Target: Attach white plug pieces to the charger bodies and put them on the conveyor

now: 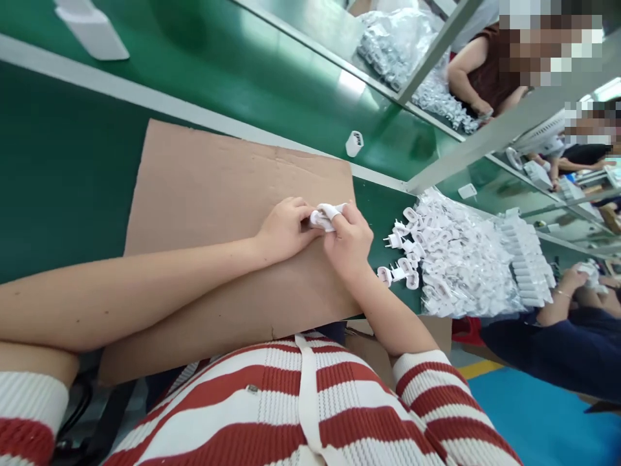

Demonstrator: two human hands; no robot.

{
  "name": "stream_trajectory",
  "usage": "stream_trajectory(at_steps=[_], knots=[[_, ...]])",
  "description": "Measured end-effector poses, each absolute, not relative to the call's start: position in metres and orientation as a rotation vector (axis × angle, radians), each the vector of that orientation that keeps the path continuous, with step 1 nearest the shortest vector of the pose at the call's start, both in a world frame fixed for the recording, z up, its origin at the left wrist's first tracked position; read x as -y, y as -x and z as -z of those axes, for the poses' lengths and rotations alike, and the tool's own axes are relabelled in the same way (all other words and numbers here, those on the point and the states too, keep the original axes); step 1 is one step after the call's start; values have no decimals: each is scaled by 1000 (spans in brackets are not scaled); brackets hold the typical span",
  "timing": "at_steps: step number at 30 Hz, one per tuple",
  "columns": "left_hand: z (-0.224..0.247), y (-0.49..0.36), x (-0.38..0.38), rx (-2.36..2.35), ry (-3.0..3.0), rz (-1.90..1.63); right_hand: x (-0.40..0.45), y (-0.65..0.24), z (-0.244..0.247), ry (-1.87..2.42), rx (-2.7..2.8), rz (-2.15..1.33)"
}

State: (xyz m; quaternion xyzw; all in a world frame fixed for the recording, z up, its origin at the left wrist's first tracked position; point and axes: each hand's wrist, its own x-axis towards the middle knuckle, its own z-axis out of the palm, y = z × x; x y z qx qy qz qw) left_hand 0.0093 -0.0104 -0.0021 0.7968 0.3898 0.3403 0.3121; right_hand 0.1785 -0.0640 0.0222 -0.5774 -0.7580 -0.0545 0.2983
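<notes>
White piece point(319, 221) partly covered by fingers point(342, 225); exact shape unclear.

A small white piece point(319, 221), partly covered, its full shape hidden, sits between left hand point(287, 223) and right hand point(350, 238), over the cardboard's point(228, 184) right side.

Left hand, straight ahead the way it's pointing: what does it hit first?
The white piece, right at the tip of the left hand and apparently already touching it. Just past that is the right hand, which holds the piece. Exact depth is unclear.
</notes>
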Motion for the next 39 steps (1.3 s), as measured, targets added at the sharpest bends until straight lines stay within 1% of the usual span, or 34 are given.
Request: stream_trajectory(at_steps=[4,7,9,12,14,16,18,20,23,26,28,29,31,34,36,39], knots=[[-1,-12,13,-1125,-2115,-872,56,-177,-19,1582,2033,54],[-6,-11,8,-1092,-2046,-780,53,-194,-35,1543,2056,-67],[-10,-8,-6,-1122,-1975,-746,57,-220,-51,1588,2043,-89],[-17,2,-50,-1253,-1976,-770,68,-272,-68,1880,1975,82],[-21,13,-89,-1368,-2006,-802,73,-303,-68,2109,1928,84],[-24,22,-129,-1521,-2006,-864,73,-324,-59,2233,1867,-61],[-25,30,-161,-1647,-1975,-923,68,-333,-48,2253,1784,-241],[-25,35,-182,-1729,-1925,-934,63,-335,-39,2219,1720,-336],[-21,36,-190,-1809,-1865,-924,58,-335,-34,2138,1664,-313],[-16,23,-180,-1871,-1902,-1156,56,-330,-38,2039,1604,-270],[-14,3,-174,-1807,-2031,-1274,54,-323,-43,1944,1550,-301],[-13,-9,-173,-1747,-2109,-1251,53,-318,-46,1871,1490,-368],[-13,-34,-177,-1704,-2160,-1073,51,-307,-52,1693,1306,-584],[-15,-65,-191,-1798,-2000,-806,50,-290,-59,1483,1033,-925],[-19,-76,-198,-1792,-1916,-750,50,-284,-63,1415,940,-1082],[-24,-79,-187,-1588,-2006,-763,51,-282,-66,1378,911,-1193]])
